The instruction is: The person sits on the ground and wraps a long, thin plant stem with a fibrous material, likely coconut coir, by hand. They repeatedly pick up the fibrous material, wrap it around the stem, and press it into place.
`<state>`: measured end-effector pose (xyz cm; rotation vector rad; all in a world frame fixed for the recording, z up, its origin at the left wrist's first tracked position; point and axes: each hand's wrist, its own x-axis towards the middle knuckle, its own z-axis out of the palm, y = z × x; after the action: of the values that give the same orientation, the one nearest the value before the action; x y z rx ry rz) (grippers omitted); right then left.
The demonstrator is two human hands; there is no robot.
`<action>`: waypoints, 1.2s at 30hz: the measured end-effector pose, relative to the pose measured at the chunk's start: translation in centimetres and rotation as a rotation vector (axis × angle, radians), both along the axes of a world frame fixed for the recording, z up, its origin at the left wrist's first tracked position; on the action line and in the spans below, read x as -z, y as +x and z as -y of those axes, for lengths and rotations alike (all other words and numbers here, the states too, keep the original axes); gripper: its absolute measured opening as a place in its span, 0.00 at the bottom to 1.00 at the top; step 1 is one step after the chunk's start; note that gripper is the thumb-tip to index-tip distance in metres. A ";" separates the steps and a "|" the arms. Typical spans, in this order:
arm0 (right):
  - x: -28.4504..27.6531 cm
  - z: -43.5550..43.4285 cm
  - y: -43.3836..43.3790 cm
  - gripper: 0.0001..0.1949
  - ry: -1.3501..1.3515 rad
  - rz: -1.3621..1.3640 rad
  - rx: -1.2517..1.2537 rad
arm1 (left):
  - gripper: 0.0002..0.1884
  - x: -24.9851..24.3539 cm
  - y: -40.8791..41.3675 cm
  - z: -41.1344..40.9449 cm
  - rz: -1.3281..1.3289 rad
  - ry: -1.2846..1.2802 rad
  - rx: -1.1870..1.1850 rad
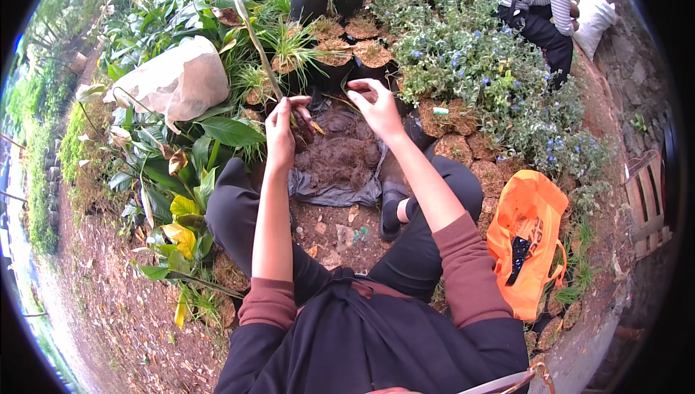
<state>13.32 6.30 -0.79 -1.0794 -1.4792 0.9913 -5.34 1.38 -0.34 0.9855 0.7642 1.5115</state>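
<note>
A long dried leaf or flower stalk point(255, 38) rises from my left hand point(283, 128), whose fingers are closed around its lower end. A small yellow leaf piece pokes out by those fingers. To the right, my right hand point(377, 107) is raised with its fingers curled apart; a thin strand lies by the fingertips, and I cannot tell whether they touch it. Below and between both hands, a heap of brown root fibre and soil point(342, 155) rests on a black plastic sheet point(355, 194) on the ground.
Black pots of grassy plants point(309, 0) stand ahead. Peace-lily-like plants point(228, 131) and a white bag point(187, 76) are at left. Blue-flowered plants point(456, 41) grow at right, near an orange bag point(529, 220) holding a dark object. A person point(535, 3) bends beside a white sack point(594, 19).
</note>
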 end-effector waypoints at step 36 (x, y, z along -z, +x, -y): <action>-1.7 -0.4 -2.7 0.17 -0.099 -0.233 -0.393 | 0.18 2.0 3.6 2.2 0.188 -0.369 0.229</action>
<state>10.65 6.72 0.91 -0.7212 -1.4898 1.4267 -1.74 -0.80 -2.39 0.6212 0.7353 1.1916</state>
